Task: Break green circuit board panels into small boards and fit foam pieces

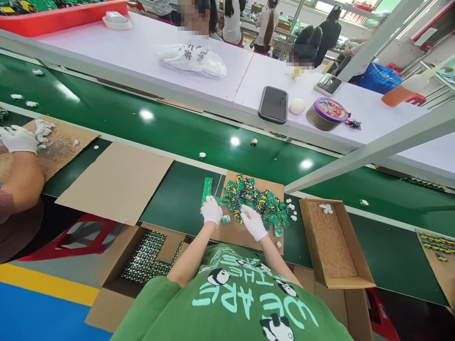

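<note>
My left hand (212, 211), in a white glove, bends its fingers over the lower end of a neat row of green circuit boards (207, 187). Its fingertips seem closed on a circuit board there, mostly covered by the glove. My right hand (253, 221), also gloved, rests at the near edge of a heap of small circuit boards (265, 201) with yellow and black parts. Its thumb and fingers stand slightly apart, with nothing visible between them. Between the hands a single board (226, 219) lies on a cardboard sheet (227, 233).
Right of the heap are white bits (291, 208) and an open cardboard box (332, 241). Below left, a carton (117, 258) holds rows of boards. A green conveyor belt (170, 128) runs behind. A co-worker's gloved hand (19, 139) is at far left. A metal post (355, 151) slants across the right.
</note>
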### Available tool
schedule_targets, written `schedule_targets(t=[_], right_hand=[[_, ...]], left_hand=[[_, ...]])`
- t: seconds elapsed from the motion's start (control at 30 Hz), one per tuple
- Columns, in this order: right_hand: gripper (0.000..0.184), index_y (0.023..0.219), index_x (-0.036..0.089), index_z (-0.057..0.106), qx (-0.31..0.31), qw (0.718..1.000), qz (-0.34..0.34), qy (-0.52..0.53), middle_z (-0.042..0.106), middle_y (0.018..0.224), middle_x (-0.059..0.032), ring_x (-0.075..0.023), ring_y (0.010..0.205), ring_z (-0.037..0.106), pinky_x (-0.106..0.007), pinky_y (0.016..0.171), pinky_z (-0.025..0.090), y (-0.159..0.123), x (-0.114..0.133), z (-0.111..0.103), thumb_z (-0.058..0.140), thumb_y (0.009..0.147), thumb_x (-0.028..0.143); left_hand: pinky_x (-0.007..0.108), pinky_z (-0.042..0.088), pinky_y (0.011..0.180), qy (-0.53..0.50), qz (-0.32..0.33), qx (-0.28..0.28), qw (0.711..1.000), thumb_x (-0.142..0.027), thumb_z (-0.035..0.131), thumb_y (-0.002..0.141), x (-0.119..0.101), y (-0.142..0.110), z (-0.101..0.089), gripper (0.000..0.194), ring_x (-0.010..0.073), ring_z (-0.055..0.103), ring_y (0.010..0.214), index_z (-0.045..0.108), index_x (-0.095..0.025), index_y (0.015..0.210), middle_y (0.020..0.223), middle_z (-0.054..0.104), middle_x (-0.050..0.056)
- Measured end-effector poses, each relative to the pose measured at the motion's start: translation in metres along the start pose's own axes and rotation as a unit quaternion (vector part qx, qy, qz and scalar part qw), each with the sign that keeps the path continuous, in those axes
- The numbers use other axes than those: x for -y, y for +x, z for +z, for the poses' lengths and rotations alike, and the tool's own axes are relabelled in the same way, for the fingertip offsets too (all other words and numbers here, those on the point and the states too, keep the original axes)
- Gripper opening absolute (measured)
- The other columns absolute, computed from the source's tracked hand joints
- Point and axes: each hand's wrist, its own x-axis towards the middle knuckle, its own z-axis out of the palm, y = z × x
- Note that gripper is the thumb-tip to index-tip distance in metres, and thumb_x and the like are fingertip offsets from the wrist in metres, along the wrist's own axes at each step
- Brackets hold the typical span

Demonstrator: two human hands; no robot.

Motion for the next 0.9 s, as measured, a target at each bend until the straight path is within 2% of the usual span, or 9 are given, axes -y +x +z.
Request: schedule_targets(t=[0.23, 0.3, 0.4, 0.47, 0.53, 0.63, 0.73, 0.83, 0.9], right_hand=[[0.044, 0.125, 0.016, 0.06, -0.026, 0.999, 0.011, 0.034, 0.068, 0.116, -0.0111, -0.0199, 0.102, 0.066, -0.038, 0.095, 0.051, 0.004, -0.008, -0.011, 0.051, 0.083, 0.028], [0.047, 0.128, 0.016, 0.057, -0.039, 0.998, 0.016, 0.046, 0.066, 0.12, -0.012, -0.0201, 0.102, 0.065, -0.039, 0.095, 0.051, 0.007, -0.009, -0.012, 0.052, 0.084, 0.032], [0.051, 0.131, 0.019, 0.054, -0.032, 0.997, 0.014, 0.068, 0.065, 0.122, -0.0111, -0.019, 0.093, 0.067, -0.039, 0.088, 0.054, 0.011, -0.01, -0.009, 0.054, 0.084, 0.038], [0.047, 0.125, 0.021, 0.059, -0.015, 0.996, 0.002, 0.083, 0.068, 0.118, -0.0085, -0.0187, 0.091, 0.067, -0.038, 0.085, 0.054, 0.014, -0.008, -0.007, 0.058, 0.081, 0.037], [0.039, 0.114, 0.02, 0.065, -0.007, 0.995, -0.007, 0.1, 0.07, 0.111, -0.007, -0.0195, 0.093, 0.066, -0.036, 0.082, 0.055, 0.015, -0.008, -0.005, 0.06, 0.078, 0.034], [0.033, 0.104, 0.017, 0.065, -0.004, 0.991, -0.003, 0.133, 0.072, 0.094, -0.0068, -0.018, 0.075, 0.066, -0.031, 0.066, 0.056, 0.016, -0.009, -0.004, 0.057, 0.08, 0.037], [0.033, 0.095, 0.015, 0.064, -0.015, 0.988, 0.005, 0.154, 0.071, 0.081, -0.0055, -0.0155, 0.063, 0.064, -0.028, 0.058, 0.053, 0.015, -0.012, -0.001, 0.051, 0.083, 0.043], [0.03, 0.089, 0.016, 0.062, -0.058, 0.99, 0.015, 0.128, 0.068, 0.075, -0.004, -0.0158, 0.06, 0.06, -0.031, 0.06, 0.053, 0.013, -0.013, 0.006, 0.051, 0.082, 0.043], [0.027, 0.091, 0.017, 0.063, -0.097, 0.991, 0.016, 0.093, 0.067, 0.078, -0.0044, -0.0177, 0.064, 0.059, -0.036, 0.069, 0.053, 0.011, -0.011, 0.011, 0.056, 0.078, 0.04]], left_hand=[[0.052, 0.044, 0.088, -0.062, 0.009, -0.004, 0.998, -0.021, 0.06, 0.073, 0.003, 0.001, -0.02, 0.052, 0.0409, 0.05, 0.111, 0.054, -0.009, 0.124, 0.119, 0.054, 0.022], [0.051, 0.042, 0.093, -0.099, 0.047, 0.003, 0.994, -0.021, 0.057, 0.077, -0.001, -0.003, -0.031, 0.052, 0.0376, 0.051, 0.113, 0.051, -0.012, 0.128, 0.115, 0.057, 0.019], [0.04, 0.043, 0.098, -0.169, 0.148, 0.049, 0.973, -0.02, 0.059, 0.079, -0.019, -0.019, -0.041, 0.056, 0.0273, 0.056, 0.112, 0.048, -0.021, 0.133, 0.118, 0.061, 0.011], [0.035, 0.044, 0.099, -0.208, 0.211, 0.087, 0.951, -0.02, 0.065, 0.076, -0.034, -0.031, -0.042, 0.061, 0.0237, 0.057, 0.114, 0.048, -0.025, 0.134, 0.125, 0.06, 0.008], [0.035, 0.044, 0.101, -0.231, 0.241, 0.104, 0.937, -0.019, 0.067, 0.075, -0.043, -0.041, -0.041, 0.067, 0.0229, 0.054, 0.12, 0.043, -0.02, 0.138, 0.133, 0.055, 0.011], [0.033, 0.048, 0.097, -0.366, 0.164, 0.15, 0.904, -0.028, 0.064, 0.081, -0.043, -0.044, -0.038, 0.069, 0.0217, 0.053, 0.122, 0.034, -0.015, 0.141, 0.141, 0.046, 0.017], [0.032, 0.057, 0.077, -0.466, 0.084, 0.243, 0.847, -0.045, 0.054, 0.086, -0.035, -0.039, -0.036, 0.05, 0.0213, 0.067, 0.097, 0.05, -0.013, 0.125, 0.121, 0.061, 0.018], [0.031, 0.056, 0.058, -0.457, 0.081, 0.284, 0.839, -0.049, 0.051, 0.086, -0.033, -0.04, -0.031, 0.043, 0.0188, 0.069, 0.064, 0.057, -0.01, 0.102, 0.087, 0.07, 0.013], [0.029, 0.055, 0.054, -0.457, 0.066, 0.27, 0.845, -0.048, 0.049, 0.086, -0.034, -0.045, -0.026, 0.039, 0.0177, 0.067, 0.058, 0.056, -0.012, 0.099, 0.079, 0.07, 0.009]])
